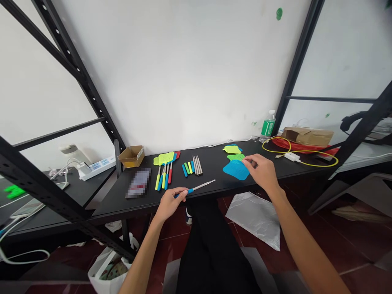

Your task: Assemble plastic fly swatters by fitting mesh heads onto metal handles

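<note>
The left hand [171,203] is closed around a thin metal rod with a blue grip [202,186], and the rod lies almost level just above the near edge of the black shelf [211,173]. The right hand [260,171] is over a blue swatter head [235,170], with its fingers [246,162] pinched together at the head's right edge (I cannot tell if they grasp it). A green swatter head [235,157] and a yellow one [232,149] lie just farther. To the left are loose rods [196,165] and finished fly swatters [163,173].
</note>
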Available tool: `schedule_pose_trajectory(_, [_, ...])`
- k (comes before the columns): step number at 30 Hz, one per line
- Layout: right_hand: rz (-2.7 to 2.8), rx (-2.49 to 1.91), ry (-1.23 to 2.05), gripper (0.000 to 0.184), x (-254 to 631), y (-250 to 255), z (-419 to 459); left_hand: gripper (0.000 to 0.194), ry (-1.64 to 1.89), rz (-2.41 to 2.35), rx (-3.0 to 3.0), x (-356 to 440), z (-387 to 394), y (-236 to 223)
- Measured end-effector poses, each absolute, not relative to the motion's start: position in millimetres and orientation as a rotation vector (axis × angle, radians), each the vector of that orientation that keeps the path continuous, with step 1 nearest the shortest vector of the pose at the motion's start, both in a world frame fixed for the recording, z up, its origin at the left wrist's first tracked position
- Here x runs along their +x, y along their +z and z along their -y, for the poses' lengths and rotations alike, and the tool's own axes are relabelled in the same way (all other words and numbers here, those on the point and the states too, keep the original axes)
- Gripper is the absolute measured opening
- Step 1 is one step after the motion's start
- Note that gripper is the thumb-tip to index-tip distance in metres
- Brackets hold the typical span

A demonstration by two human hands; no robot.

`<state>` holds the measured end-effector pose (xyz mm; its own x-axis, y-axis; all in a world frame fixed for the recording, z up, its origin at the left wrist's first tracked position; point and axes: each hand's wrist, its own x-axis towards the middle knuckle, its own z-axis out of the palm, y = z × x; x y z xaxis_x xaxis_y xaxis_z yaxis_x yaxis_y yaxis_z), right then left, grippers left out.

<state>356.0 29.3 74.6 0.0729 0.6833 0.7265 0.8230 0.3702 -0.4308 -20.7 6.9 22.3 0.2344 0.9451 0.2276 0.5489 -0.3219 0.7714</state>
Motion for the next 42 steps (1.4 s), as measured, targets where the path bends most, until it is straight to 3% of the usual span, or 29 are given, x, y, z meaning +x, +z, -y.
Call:
schedule_pose_trajectory(30, [1.733,-1.307,-0.171,0.021,331,58,-35,0.044,0.931,-1.374,1.957,-22,-8,20])
schedule_pose_trajectory(38, [1.948,-1.615,-0.002,0.053,346,58,-37,0.045,0.924,-1.382,1.958,-21,-8,19])
schedule_pose_trajectory(42, [1.995,-1.699,0.065,0.058,356,58,-37,0.045,0.924,-1.388,1.955,-21,-8,19])
